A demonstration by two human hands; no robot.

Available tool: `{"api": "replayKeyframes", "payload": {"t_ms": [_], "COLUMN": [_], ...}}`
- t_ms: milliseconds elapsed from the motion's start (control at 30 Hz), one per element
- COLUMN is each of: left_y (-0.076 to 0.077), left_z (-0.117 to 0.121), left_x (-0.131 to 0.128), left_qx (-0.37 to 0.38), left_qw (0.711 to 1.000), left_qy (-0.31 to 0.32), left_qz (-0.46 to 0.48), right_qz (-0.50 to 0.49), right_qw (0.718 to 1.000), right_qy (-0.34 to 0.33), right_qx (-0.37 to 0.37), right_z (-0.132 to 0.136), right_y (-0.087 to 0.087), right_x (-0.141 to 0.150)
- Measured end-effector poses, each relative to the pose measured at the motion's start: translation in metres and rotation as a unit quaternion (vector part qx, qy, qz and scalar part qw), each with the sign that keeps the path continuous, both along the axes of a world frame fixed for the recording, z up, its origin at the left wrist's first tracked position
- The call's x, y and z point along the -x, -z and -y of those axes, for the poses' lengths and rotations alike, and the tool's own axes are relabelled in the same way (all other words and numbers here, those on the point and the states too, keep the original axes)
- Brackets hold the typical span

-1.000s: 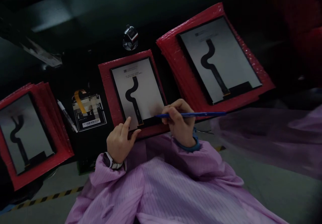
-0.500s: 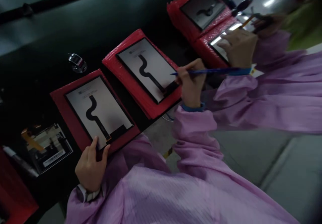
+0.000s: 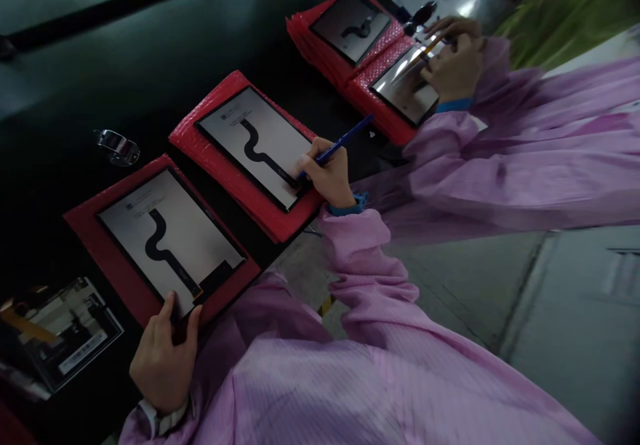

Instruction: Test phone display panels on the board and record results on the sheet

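Note:
My left hand (image 3: 163, 358) rests at the near edge of a display panel (image 3: 170, 238) with a black wavy flex cable, thumb and forefinger pinching its lower edge; the panel lies on a red bubble-wrap sheet (image 3: 95, 232). My right hand (image 3: 327, 175) grips a blue pen-like tool (image 3: 340, 146) with its tip on the lower corner of a second panel (image 3: 257, 142) on another red stack (image 3: 250, 198). Both sleeves are pink.
A co-worker in a pink coat works at the upper right, hands (image 3: 453, 65) over a further panel (image 3: 403, 85) beside another red stack (image 3: 350, 28). A small metal counter (image 3: 116, 146) sits on the black bench. A printed board on a card (image 3: 60, 332) lies at the lower left.
The view has swung right. My right hand carried the blue tool from the near panel to the second panel. My left hand stays on the near panel's edge.

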State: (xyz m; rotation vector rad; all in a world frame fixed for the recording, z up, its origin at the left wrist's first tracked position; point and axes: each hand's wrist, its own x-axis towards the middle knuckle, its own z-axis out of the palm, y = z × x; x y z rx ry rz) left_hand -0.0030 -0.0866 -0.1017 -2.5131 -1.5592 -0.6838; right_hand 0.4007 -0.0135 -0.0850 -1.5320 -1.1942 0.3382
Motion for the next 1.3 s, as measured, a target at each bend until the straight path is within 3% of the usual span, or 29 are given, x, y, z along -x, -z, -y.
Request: {"api": "replayKeyframes", "payload": {"t_ms": [233, 333, 433, 533, 600, 633, 733, 800, 867, 1033, 1233, 1300], "left_y": [0.001, 0.002, 0.002, -0.004, -0.013, -0.018, -0.033, -0.040, -0.042, -0.040, -0.034, -0.029], "left_z": [0.000, 0.000, 0.007, 0.020, 0.029, 0.032, 0.036, 0.036, 0.038, 0.044, 0.049, 0.051], "left_x": [0.000, 0.001, 0.006, 0.010, 0.008, 0.005, -0.008, -0.015, -0.019, -0.015, -0.011, -0.012], "left_qx": [0.028, 0.017, 0.020, 0.054, 0.120, 0.172, 0.316, 0.362, 0.383, 0.416, 0.406, 0.381], "left_qw": [0.999, 0.999, 0.996, 0.973, 0.941, 0.924, 0.871, 0.839, 0.818, 0.788, 0.783, 0.789], "left_qy": [-0.023, -0.025, -0.001, 0.002, 0.016, 0.042, 0.144, 0.189, 0.200, 0.192, 0.176, 0.172], "left_qz": [0.011, 0.016, 0.085, 0.225, 0.314, 0.339, 0.348, 0.358, 0.380, 0.411, 0.437, 0.451], "right_qz": [-0.010, -0.104, -0.172, -0.212, -0.246, -0.269, -0.374, -0.430, -0.451, -0.426, -0.329, -0.305], "right_qw": [1.000, 0.990, 0.969, 0.960, 0.947, 0.928, 0.827, 0.777, 0.760, 0.774, 0.826, 0.831], "right_qy": [-0.008, 0.024, 0.029, -0.048, -0.160, -0.237, -0.419, -0.459, -0.460, -0.449, -0.427, -0.434], "right_qx": [-0.001, -0.096, -0.172, -0.175, -0.128, -0.096, -0.021, 0.036, 0.088, 0.132, 0.167, 0.168], "right_z": [-0.002, -0.001, 0.012, 0.037, 0.054, 0.062, 0.076, 0.080, 0.082, 0.089, 0.097, 0.097], "right_y": [0.001, -0.004, -0.021, -0.038, -0.040, -0.038, -0.024, -0.014, -0.007, -0.004, -0.018, -0.023], "right_x": [-0.001, 0.000, 0.016, 0.054, 0.086, 0.103, 0.148, 0.170, 0.183, 0.196, 0.213, 0.220]}}
